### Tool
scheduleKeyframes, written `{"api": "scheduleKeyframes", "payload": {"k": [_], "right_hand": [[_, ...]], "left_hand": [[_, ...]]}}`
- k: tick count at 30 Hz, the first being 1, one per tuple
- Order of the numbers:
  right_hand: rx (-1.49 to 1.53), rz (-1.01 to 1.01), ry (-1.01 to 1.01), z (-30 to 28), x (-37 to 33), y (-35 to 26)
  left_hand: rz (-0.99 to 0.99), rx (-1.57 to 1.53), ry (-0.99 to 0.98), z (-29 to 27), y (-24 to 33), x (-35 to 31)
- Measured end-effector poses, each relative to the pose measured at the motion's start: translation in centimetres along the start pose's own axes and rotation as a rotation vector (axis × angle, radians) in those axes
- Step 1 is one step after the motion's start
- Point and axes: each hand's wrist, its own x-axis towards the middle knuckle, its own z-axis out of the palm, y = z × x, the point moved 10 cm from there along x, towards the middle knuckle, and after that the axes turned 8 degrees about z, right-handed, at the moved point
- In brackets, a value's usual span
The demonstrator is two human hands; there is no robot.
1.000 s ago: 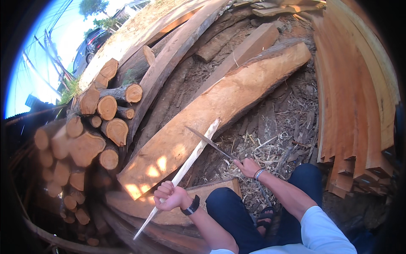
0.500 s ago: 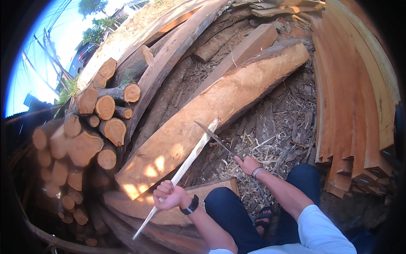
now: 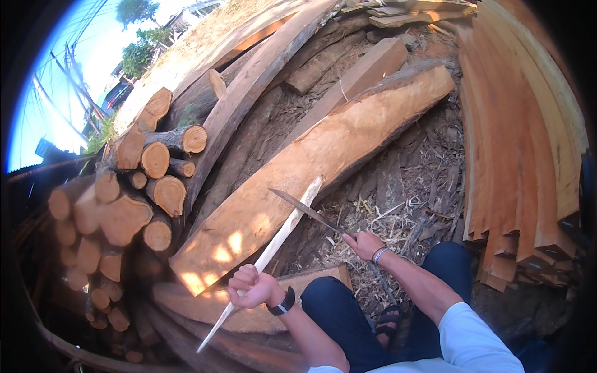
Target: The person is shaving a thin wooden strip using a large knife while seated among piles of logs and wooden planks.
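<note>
My left hand (image 3: 252, 288) is closed round a pale, peeled wooden stick (image 3: 280, 238), which slants from the lower left up to the right. The stick's far end rests against a broad, rough-cut slab (image 3: 348, 132). In my right hand (image 3: 365, 245) is the handle end of a long machete (image 3: 311, 213), its handle mostly hidden by the fingers. The dark blade crosses the stick near its upper part and points left over the slab. Whether the edge bites into the wood, I cannot tell.
Cut logs (image 3: 155, 160) are stacked at the left. Sawn boards (image 3: 516, 137) stand in a row on the right. Pale shavings (image 3: 354, 239) litter the ground before my knees. Another thick plank (image 3: 317, 280) lies by my left knee, and a squared beam (image 3: 373, 68) lies behind the slab.
The machete has slid a little left and down along the stick, my right hand moving slightly with it. My left hand and the stick have barely moved.
</note>
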Motion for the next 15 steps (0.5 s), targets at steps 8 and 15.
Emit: {"api": "scheduleKeyframes", "payload": {"k": [8, 15], "right_hand": [[0.015, 0.044, -0.027, 0.4, -0.1, -0.2], [0.095, 0.173, 0.132, 0.2, 2.0, 4.2]], "left_hand": [[0.027, 0.041, -0.062, 1.4, 0.4, -0.4], [0.016, -0.037, -0.091, 2.0, 0.0, -1.1]]}}
